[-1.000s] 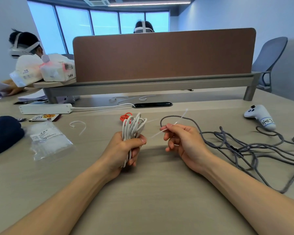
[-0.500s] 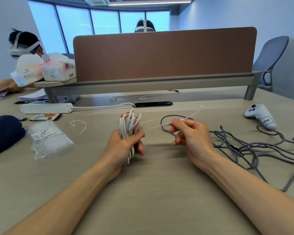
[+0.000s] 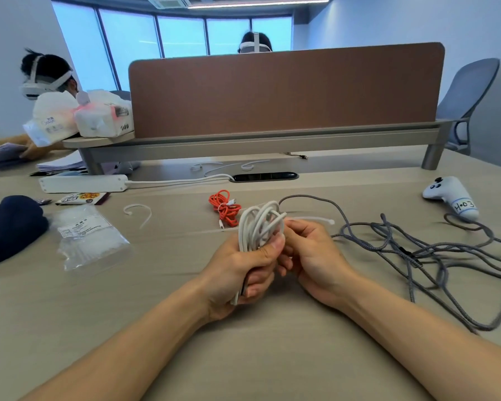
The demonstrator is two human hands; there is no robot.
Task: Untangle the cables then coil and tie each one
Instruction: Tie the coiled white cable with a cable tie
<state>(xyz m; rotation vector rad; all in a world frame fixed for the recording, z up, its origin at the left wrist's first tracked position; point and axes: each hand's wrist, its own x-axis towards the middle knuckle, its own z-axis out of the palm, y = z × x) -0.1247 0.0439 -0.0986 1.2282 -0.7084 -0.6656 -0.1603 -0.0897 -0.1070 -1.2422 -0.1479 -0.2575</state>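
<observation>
**You are holding a zip tie (image 3: 315, 219) against the coiled white cable (image 3: 258, 224).**
Your left hand (image 3: 237, 264) is gripping the coil upright over the desk (image 3: 243, 357), bunching its loops for tying. Your right hand (image 3: 315, 256), fingers curled, is pinching the tie beside it. The grey cable (image 3: 417, 250) is lying tangled at 3 o'clock, and the orange cable (image 3: 224, 206) is sitting bundled at 12.

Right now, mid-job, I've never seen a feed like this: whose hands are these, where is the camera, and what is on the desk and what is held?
There is no machine: a person works with bare hands, and the single picture comes from a camera on their head, looking down. The left hand grips a bundle of white cable. The right hand, right against it, seems to pinch a thin white tie. On the desk lie a tangled grey cable, a small orange cable, a bag of ties, a power strip and a white controller.
</observation>
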